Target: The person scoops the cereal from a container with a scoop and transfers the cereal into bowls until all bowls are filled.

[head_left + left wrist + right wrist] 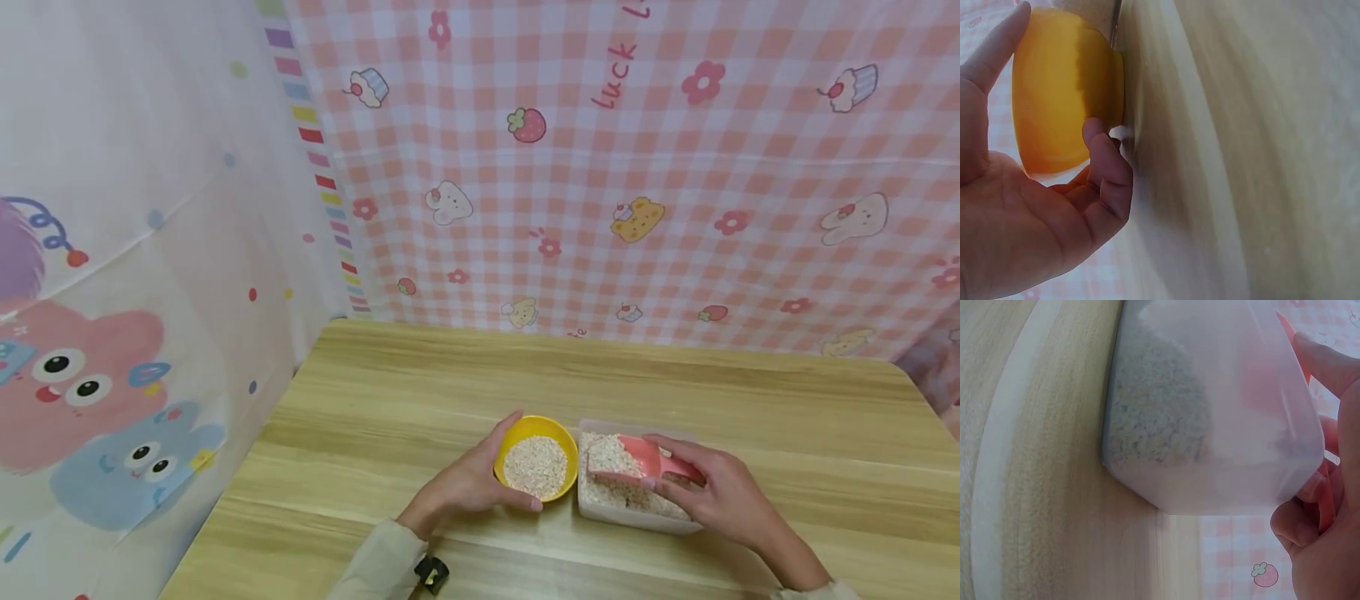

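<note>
In the head view, my left hand (471,483) holds a yellow bowl (537,425) of pale oat flakes (536,468), thumb at the near side and fingers along the far left side. The left wrist view shows the bowl's outer wall (1054,87) between thumb and curled fingers, its base against the tabletop. Beside the bowl, on its right, stands a translucent plastic container (637,522) of the same flakes. Above it my right hand (723,493) grips a pink scoop (637,454), whose bowl is heaped with flakes. Through the container's wall (1235,487), the right wrist view shows flakes inside.
A wood-grain table (420,379) carries both vessels. Behind it hangs a pink checked cloth (570,192), and a cartoon-printed white cloth (202,275) hangs at the left. A small black object (432,574) sits by the left sleeve.
</note>
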Motion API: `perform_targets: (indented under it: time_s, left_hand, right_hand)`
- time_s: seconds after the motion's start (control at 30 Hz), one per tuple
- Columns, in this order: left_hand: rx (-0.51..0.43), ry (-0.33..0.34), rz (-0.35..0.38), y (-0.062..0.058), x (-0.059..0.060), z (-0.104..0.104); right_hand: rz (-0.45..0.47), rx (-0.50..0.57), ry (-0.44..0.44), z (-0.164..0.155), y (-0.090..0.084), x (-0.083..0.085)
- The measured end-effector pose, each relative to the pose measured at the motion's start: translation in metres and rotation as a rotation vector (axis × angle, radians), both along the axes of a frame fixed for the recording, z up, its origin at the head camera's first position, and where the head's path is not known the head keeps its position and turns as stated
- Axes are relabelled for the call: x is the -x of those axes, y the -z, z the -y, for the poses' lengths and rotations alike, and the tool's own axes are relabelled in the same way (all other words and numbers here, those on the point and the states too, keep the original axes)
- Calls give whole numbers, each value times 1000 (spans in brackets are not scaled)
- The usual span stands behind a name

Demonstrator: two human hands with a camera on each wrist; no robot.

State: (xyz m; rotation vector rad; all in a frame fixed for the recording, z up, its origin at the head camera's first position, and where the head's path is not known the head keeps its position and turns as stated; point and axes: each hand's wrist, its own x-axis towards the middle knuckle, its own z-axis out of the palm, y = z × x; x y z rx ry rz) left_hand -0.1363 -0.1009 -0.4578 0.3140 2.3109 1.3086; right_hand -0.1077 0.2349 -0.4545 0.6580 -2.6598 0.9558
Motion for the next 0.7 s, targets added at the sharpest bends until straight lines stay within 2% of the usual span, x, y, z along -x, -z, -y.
perform_targets:
  time_s: [0.23, 0.43, 0.7]
  left_hand:
    - [-6, 5, 24, 2, 4, 1]
    - [-30, 11, 22, 2, 5, 2]
    - [-18, 23, 21, 6, 6, 2]
  right_hand:
    - [14, 21, -7, 1, -3, 0]
    - [32, 29, -10, 1, -7, 0]
    - [24, 17, -17, 3, -10, 1]
